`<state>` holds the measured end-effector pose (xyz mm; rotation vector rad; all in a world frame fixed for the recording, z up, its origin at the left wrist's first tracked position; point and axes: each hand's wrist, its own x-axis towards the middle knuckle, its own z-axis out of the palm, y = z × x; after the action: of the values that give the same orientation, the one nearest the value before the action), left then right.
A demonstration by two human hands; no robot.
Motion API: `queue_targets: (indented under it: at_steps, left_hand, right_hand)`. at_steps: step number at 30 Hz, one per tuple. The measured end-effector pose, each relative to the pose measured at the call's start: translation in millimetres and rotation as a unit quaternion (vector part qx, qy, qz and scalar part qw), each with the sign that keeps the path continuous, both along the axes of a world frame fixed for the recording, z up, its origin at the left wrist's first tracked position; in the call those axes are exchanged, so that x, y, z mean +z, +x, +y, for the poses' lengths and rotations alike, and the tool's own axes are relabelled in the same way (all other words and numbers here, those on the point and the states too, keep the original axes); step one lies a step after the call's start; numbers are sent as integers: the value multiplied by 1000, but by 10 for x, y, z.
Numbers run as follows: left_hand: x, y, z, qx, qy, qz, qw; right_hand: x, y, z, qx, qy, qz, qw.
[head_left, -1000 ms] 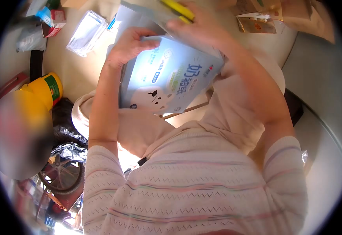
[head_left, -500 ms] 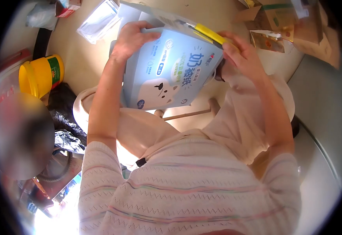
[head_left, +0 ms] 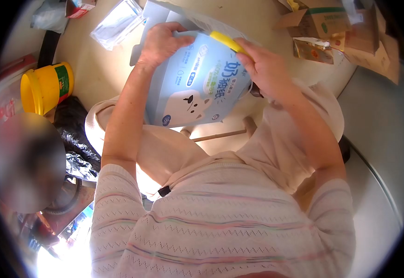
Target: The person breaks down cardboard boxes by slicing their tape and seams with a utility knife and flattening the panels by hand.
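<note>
A light blue cardboard box, printed with a white bear and large characters, is tilted above my lap with its top flaps spread. My left hand is closed on its upper left edge, thumb over the printed face. In my right hand is a yellow utility knife, held along the box's upper right edge. The knife's blade end is hidden behind the printed panel.
Clear plastic packaging lies on the floor beyond the box. Opened brown cartons are at the far right. A yellow bucket and black plastic bags stand to the left. A wooden bar shows between my legs.
My right hand has moved left along the box edge with the knife, whose metal end has passed out of sight behind the panel. The box's right side bends inward; my left hand keeps its grip.
</note>
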<state>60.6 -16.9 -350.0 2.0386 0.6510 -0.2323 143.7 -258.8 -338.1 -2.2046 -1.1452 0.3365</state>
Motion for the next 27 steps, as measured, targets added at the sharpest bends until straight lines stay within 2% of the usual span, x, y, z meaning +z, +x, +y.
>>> queue_targets:
  at_steps: [3, 6, 14, 18, 20, 27]
  left_hand:
    - [53, -23, -70, -1, 117, -12, 993]
    - [13, -72, -19, 57, 39, 2, 998]
    - [21, -164, -144, 62, 75, -42, 994]
    - [247, -192, -243, 67, 90, -57, 992]
    - [307, -208, -285, 63, 92, -73, 991]
    - [293, -240, -237, 72, 45, -98, 992]
  right_hand:
    - [-29, -41, 39, 1, -52, -55, 997]
    - [-96, -87, -91, -7, -116, -70, 991]
    - [-596, -219, -301, -35, -69, -100, 992]
    - [-606, -177, -369, -35, -51, -112, 992]
    - [-585, -164, -420, -48, -52, -80, 994]
    - [-675, -55, -551, -21, 2, -80, 997]
